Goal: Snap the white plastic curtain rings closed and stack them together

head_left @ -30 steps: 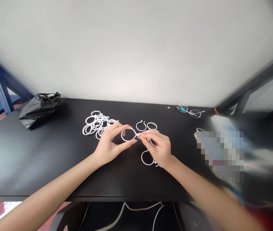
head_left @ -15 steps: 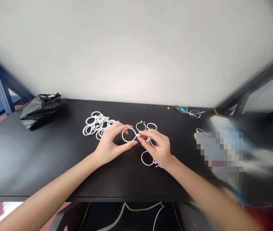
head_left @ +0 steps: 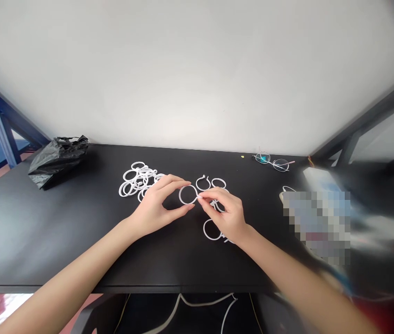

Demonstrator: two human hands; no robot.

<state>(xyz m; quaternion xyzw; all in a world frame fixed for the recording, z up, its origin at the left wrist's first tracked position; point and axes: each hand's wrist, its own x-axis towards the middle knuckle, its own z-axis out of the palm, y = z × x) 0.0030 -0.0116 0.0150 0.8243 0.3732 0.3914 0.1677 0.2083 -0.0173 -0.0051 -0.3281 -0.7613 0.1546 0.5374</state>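
Between my two hands is a white plastic shower curtain ring (head_left: 179, 195), held a little above the black table. My left hand (head_left: 153, 206) spans it, fingertips at the upper rim and thumb at the lower rim. The thumb and fingers of my right hand (head_left: 230, 211) pinch the ring's right end, where its ends meet; they hide that joint. A pile of similar white rings (head_left: 137, 183) lies behind and left of my left hand, partly covered by it. Around my right hand lie several more, among them an open ring (head_left: 197, 183) and a nearer one (head_left: 204, 229).
A crumpled black plastic bag (head_left: 58, 160) sits at the back left of the black table (head_left: 61, 232). Round-lensed glasses (head_left: 281, 165) lie at the back right. A blurred-out object (head_left: 317, 227) is on the right. Cables (head_left: 207, 303) hang below the table's front edge.
My left hand has shifted slightly left and down, its fingertips now nearer the ring's edge. My right fingers have closed further over the ring's end, covering the joint that showed before.
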